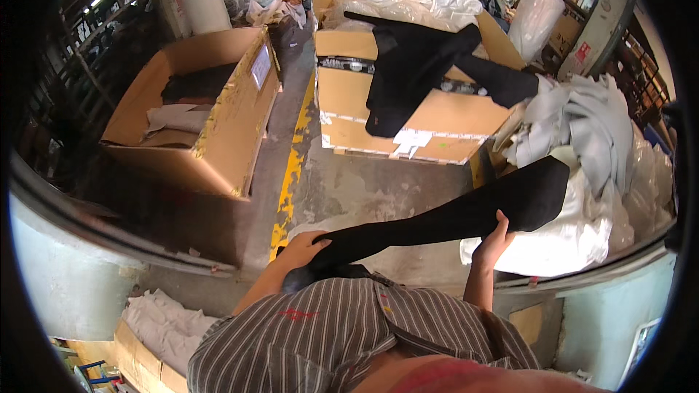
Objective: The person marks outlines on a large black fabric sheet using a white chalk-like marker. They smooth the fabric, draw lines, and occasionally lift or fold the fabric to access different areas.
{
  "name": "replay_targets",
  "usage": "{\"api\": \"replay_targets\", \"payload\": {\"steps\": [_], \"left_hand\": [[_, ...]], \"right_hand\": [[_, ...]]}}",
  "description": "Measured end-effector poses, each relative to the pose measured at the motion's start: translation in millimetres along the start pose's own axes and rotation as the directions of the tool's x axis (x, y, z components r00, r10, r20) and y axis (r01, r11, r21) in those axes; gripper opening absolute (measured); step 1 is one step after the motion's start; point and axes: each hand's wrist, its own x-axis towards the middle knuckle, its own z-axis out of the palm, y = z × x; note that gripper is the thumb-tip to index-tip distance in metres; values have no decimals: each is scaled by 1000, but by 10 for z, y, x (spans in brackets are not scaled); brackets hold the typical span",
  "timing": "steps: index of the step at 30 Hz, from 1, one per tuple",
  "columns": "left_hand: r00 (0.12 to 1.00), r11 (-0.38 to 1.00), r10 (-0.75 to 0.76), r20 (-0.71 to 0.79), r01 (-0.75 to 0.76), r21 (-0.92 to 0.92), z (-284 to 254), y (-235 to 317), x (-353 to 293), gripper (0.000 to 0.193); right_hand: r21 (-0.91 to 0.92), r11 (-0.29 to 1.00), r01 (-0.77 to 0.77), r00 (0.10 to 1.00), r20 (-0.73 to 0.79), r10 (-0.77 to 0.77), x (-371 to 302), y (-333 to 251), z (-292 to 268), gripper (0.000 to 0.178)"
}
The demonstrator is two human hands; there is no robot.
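A long black piece of soft material, fabric or leather, stretches across my front between both hands. My left hand is closed around its narrow, bunched end near my body. Farther out, my right hand grips the lower edge of the wider end, thumb pointing up. That wide end rises to the right. Another black piece hangs over the front wall of a large cardboard box, its right part trailing toward a grey heap. I cannot make out whether these pieces are cloth or hide.
Clear plastic and white sheeting fill the large box. Left of it stands a lower cardboard box with dark and pale pieces inside. Grey hides or fabric lie heaped over white wrapping at right. A yellow floor line runs between the boxes.
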Motion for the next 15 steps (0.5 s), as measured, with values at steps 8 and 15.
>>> {"api": "replay_targets", "payload": {"steps": [8, 15], "left_hand": [[995, 915, -90, 48, 102, -390, -1135, 207, 1957, 43], [913, 723, -195, -359, -114, -682, -1877, 828, 3813, 64]], "right_hand": [[34, 907, 419, 876, 246, -414, 1416, -186, 2904, 32], [210, 880, 427, 328, 870, -367, 2786, -143, 5442, 38]]}}
